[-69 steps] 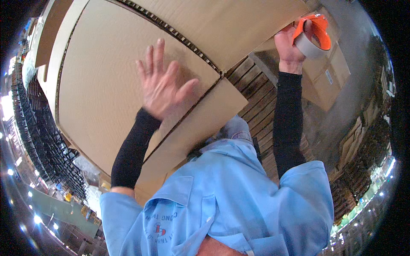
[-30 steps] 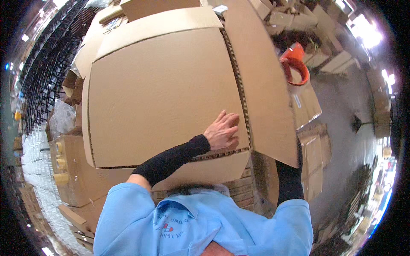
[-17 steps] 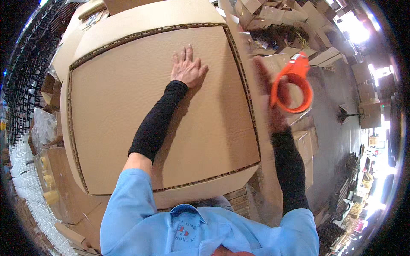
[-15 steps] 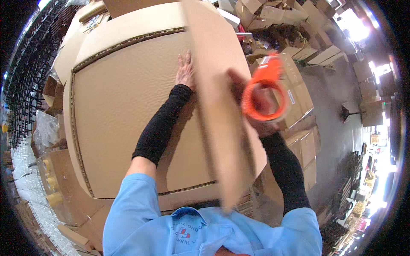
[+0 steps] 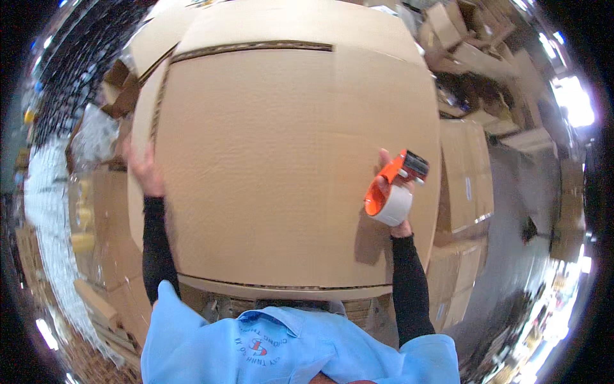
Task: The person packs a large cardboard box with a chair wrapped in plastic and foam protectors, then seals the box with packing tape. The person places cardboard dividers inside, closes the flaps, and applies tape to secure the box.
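A large brown cardboard box lies in front of me. Its right flap is folded down flat against the top. In my right hand is an orange tape dispenser carrying a wide pale roll of tape, held above that flap. The dispenser covers part of the hand. My left hand is at the box's left edge, over the left flap, fingers stretched out and slightly blurred. Whether it touches the flap, I cannot tell.
Closed cartons are stacked at the right, beside a grey floor. Torn cardboard is heaped at the far right. Clear plastic wrapping and a carton with yellow tape rolls stand at the left.
The right flap, upright before, now lies down on the box. My left hand has moved from the box's middle to its left edge. The tape dispenser is lower and turned in my right hand.
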Available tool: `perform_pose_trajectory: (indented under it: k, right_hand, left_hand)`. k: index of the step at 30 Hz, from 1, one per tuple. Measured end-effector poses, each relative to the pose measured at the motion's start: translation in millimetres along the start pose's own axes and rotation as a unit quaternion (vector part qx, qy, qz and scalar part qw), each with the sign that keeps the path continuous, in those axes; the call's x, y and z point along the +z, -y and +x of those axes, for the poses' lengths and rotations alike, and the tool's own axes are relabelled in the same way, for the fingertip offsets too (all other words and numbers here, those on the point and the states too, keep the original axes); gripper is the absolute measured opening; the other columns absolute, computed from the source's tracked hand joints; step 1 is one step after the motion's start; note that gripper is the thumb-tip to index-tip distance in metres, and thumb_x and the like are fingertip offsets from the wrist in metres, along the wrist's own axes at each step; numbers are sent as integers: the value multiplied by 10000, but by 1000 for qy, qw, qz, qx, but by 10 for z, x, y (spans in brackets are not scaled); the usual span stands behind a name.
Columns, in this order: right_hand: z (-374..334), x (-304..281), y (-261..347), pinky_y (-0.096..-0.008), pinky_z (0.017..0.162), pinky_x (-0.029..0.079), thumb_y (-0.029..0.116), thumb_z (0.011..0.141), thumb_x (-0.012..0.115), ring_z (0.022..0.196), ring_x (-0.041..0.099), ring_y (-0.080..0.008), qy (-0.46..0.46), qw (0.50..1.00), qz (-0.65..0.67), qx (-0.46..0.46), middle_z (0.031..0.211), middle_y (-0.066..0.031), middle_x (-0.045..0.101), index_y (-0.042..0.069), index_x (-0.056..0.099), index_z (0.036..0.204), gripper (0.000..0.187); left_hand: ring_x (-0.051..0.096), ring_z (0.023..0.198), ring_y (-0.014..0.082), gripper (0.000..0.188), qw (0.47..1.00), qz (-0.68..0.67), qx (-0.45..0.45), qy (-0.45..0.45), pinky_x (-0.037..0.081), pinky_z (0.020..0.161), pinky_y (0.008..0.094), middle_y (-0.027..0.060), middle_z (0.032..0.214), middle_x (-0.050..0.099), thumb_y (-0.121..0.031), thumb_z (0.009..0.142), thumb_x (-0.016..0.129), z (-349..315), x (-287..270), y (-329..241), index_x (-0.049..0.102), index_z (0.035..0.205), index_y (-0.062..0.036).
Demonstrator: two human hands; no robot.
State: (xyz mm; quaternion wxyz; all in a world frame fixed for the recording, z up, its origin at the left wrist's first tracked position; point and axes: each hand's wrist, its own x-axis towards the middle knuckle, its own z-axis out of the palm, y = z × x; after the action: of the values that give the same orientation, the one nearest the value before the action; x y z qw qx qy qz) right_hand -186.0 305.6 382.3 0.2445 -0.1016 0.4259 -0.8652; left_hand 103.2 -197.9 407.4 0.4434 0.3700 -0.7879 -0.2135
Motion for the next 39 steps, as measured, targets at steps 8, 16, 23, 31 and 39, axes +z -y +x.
perform_pose_trajectory:
  k: [8, 16, 23, 31, 39]
  right_hand:
    - [188, -507, 47, -375, 1067, 541, 205, 1020, 580, 1405, 487, -275, 48, 943, -314, -102, 1572, -178, 444, 46, 381, 1548, 586]
    - [464, -756, 48, -393, 1072, 528, 536, 954, 619, 1409, 480, -297, 26, 998, -42, 23, 1589, -187, 419, 35, 339, 1570, 842]
    - [721, -846, 114, -435, 1265, 294, 432, 1022, 562, 1501, 365, -308, 179, 947, -264, -38, 1653, -191, 298, 57, 196, 1626, 799]
    - [796, -894, 121, -426, 1083, 432, 240, 1031, 577, 1276, 492, -257, 221, 973, 27, 55, 1454, -144, 437, 67, 334, 1513, 566]
    - [724, -527, 176, -380, 810, 565, 286, 1036, 534, 904, 645, -187, 187, 959, -210, 12, 1101, -46, 633, 71, 582, 1297, 341]
  left_hand:
    - [529, 1308, 307, 647, 752, -425, -500, 61, 388, 1164, 492, 72, 1457, 569, -497, 1049, 513, -2065, -2254, 1896, 455, 1525, -64]
    - [462, 1322, 288, 516, 925, -379, -3, -6, 377, 1085, 440, 183, 1447, 489, -470, 1016, 536, -1566, -1947, -740, 554, 1304, -42]
    - [212, 1569, 369, 421, 777, 77, 358, 511, 87, 1280, 563, 171, 1699, 231, -463, 783, 776, -1835, -1749, -791, 601, 854, -87]
    - [263, 1534, 419, 288, 673, 186, 522, 490, 140, 1250, 679, 181, 1641, 325, -234, 792, 711, -1455, -2518, 351, 599, 1019, -96]
    - [311, 1509, 422, 699, 656, 163, 601, 426, 219, 1240, 652, 178, 1613, 370, -451, 898, 643, -1328, -2343, 766, 513, 1462, -60]
